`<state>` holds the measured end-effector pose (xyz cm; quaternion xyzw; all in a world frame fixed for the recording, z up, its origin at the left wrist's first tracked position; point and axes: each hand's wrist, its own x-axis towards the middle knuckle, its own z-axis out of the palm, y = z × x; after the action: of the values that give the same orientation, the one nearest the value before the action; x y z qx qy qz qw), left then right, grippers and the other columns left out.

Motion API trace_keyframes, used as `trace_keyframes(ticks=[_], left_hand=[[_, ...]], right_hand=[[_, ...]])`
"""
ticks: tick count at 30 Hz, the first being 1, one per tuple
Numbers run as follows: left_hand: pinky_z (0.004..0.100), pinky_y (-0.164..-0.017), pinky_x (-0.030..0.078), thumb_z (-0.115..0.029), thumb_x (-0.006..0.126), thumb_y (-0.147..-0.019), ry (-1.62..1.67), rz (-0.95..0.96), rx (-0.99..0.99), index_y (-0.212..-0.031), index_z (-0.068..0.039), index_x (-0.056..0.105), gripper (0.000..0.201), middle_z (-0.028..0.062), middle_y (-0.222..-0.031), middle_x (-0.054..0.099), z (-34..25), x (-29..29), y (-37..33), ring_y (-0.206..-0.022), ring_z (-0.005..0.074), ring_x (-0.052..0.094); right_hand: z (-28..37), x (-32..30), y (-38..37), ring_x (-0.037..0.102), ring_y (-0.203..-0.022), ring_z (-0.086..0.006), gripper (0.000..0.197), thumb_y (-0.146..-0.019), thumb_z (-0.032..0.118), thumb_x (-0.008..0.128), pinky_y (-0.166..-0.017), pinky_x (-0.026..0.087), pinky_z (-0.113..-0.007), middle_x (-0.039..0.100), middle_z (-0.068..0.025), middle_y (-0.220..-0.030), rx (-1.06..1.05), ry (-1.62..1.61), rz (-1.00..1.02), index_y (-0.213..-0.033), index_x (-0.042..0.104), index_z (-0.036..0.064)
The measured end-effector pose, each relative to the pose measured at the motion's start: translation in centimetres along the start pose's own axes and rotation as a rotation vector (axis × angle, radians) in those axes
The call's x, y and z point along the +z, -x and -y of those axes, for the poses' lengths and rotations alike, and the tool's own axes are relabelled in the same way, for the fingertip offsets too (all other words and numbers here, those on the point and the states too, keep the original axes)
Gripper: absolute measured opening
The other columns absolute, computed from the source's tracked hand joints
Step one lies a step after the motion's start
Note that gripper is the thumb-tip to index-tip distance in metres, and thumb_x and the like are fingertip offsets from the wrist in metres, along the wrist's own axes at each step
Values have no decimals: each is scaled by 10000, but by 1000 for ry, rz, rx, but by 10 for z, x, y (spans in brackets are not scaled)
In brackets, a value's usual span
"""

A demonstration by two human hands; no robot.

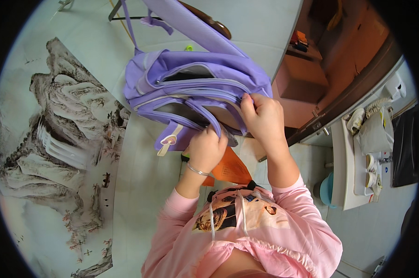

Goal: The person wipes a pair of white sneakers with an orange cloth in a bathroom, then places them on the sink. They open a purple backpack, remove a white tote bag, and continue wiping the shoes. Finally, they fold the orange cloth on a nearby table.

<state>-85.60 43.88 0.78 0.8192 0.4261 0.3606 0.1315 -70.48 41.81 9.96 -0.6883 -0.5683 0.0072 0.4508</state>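
Note:
A purple backpack (186,95) is held up in front of me, with several zipped compartments gaping and grey lining showing inside. My left hand (207,150), a silver bangle on its wrist, is closed on the rim of the lower front pocket; its fingertips are hidden inside. Higher up on the right side, my right hand (263,118) pinches the bag's edge beside the zipper, thumb on top. A pale tag or charm (169,141) dangles from a purple flap at the lower left. The wide padded strap (202,25) runs upward from the bag's top.
Below the bag hangs an orange sheet-like piece (232,167). On the left is a wall with a landscape painting (75,116). A doorway (307,74) opens at the upper right. A white sink counter (346,167) stands at right, with a light-blue bucket (327,190) beside it.

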Motion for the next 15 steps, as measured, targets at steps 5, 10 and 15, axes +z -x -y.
trace_keyframes(ticks=[5,10,15], left_hand=[[436,-553,486,-150,619,-779,-44,-5,104,-840,-4,578,164,162,-686,607,0,14,14,-569,355,582],[390,-472,466,-141,649,-737,-77,-67,254,-823,-10,584,170,120,-686,601,4,27,20,-503,282,566],[412,-505,492,-171,633,-787,1,17,-67,-840,-37,595,149,138,-672,601,14,30,29,-522,297,593]], right_hand=[[17,17,-5,539,-466,-312,354,-813,264,661,-455,425,-393,510,-147,-490,-356,247,-87,-544,570,52],[36,60,-5,572,-497,-251,326,-768,298,691,-481,458,-371,553,-72,-502,-709,461,-25,-538,586,91],[26,72,-10,570,-633,-252,235,-665,261,762,-562,440,-366,578,-67,-667,-749,215,77,-704,615,82]])
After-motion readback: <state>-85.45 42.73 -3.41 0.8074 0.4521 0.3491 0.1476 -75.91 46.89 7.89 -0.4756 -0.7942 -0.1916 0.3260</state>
